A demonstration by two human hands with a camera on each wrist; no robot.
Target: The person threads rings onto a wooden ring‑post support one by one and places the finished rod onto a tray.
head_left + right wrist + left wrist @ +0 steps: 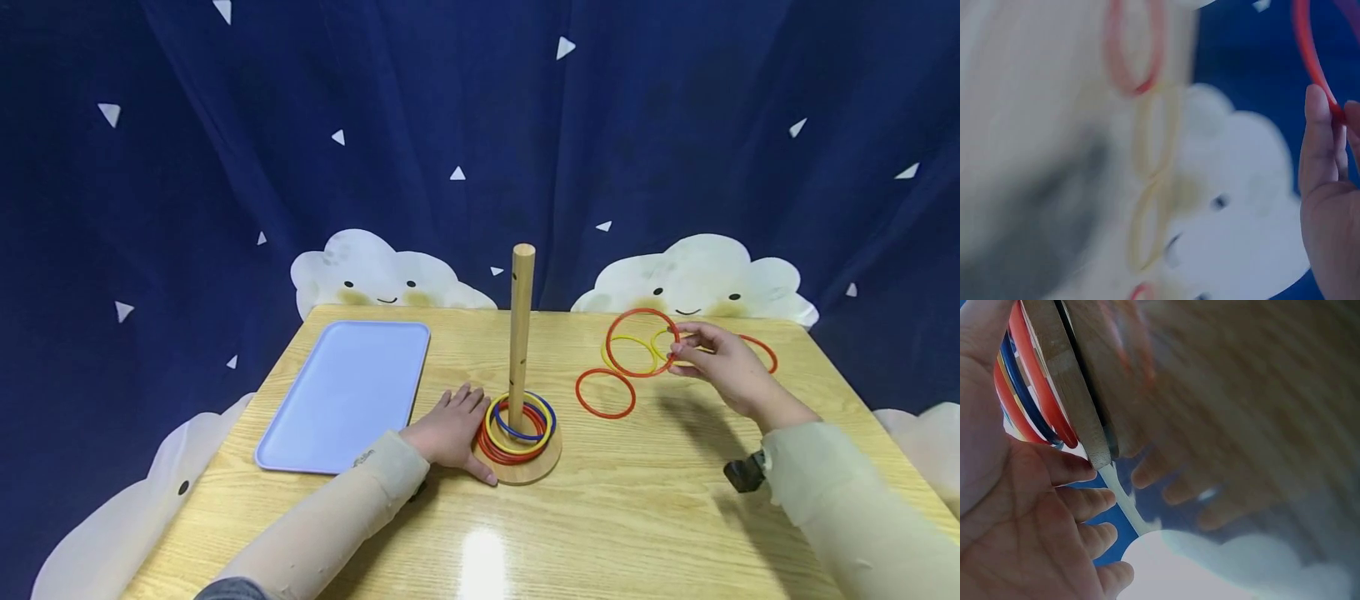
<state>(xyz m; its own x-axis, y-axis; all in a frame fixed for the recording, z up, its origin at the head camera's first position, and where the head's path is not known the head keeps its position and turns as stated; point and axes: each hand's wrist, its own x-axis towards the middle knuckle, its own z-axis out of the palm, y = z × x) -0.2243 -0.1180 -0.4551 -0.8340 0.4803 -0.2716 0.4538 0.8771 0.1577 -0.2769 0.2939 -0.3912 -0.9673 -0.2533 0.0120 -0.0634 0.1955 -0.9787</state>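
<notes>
A wooden post [521,333] stands upright on a round wooden base [536,472]. Red, yellow and blue rings lie around its foot, the yellow ring [489,429] among the topmost. With fingers extended, my left hand [450,429] rests against the left side of the base, also seen close up in the left wrist view. Between thumb and fingers, my right hand [723,367] pinches a red ring [642,311] by its right side, raised above the table; the right wrist view shows that pinch on the red ring [1310,56].
A loose red ring [578,393] lies right of the post. Behind the held ring are two yellow rings, one partly hidden by my hand, and a red ring [772,354] farther right. A blue tray [345,392] lies on the left. A dark curtain [480,125] hangs behind the table.
</notes>
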